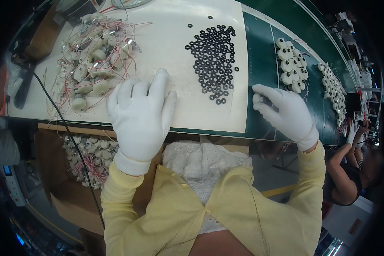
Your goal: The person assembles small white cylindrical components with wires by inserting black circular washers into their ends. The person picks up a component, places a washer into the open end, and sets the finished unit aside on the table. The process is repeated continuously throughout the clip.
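My left hand, in a white glove, rests palm down on the white sheet with its fingers apart, holding nothing. Beside its fingertips lies a tangled heap of small motors with white plastic housings and thin red and white wires. Over the green table part to the right is my white-gloved right hand; its fingers are bent but apart, and nothing shows between them. Small black rings are spread over the sheet between my hands. Beyond my right hand stands a group of white housings with black rings on them.
Farther right, another group of white parts lies along the table. An open cardboard box below the left edge holds more motors. A black cable hangs past it. At the far right, a person's arm shows.
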`<state>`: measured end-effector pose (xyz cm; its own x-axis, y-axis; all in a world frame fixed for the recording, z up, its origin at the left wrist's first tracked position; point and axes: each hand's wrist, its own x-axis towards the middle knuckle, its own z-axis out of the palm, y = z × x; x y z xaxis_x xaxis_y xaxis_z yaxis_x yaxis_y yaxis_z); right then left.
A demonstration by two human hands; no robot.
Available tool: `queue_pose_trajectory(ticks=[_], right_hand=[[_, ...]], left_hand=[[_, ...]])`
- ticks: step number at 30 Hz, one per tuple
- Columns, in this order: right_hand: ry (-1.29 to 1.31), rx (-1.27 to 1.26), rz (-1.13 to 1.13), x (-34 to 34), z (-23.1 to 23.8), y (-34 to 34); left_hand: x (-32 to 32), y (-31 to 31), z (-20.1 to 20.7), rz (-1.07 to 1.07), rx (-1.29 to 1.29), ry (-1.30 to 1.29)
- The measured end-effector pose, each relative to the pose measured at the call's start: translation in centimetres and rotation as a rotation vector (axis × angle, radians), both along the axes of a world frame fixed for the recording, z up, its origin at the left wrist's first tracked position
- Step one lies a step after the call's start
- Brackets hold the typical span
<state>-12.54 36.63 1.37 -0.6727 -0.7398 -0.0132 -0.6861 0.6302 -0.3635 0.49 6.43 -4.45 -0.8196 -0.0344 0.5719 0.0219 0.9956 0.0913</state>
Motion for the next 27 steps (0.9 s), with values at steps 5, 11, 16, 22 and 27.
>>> queue_pose_trajectory(ticks=[5,11,16,22,27], right_hand=[[-0.419,-0.199,-0.277,-1.3,-0.7,-1.5],[-0.528,-0.354,-0.31,-3.2,-2.0,-2.7],[-0.51,-0.333,-0.307,-3.7,-2.1,-3.1],[-0.044,-0.144,-0.101,-3.4,-2.0,-4.1],[0.138,-0.106,-0.012,-3.8,-2.2,-4.3]], left_hand=[[-0.3,-0.2,0.0,-0.013,0.059,-0.074],[-1.6,-1.4,-0.8,-0.079,0.107,-0.038],[-1.3,-1.2,-0.7,-0.079,0.17,-0.075],[-1.6,-1.4,-1.1,-0.073,0.142,0.022],[-1.2,-1.4,-0.6,-0.073,0.194,-0.09]])
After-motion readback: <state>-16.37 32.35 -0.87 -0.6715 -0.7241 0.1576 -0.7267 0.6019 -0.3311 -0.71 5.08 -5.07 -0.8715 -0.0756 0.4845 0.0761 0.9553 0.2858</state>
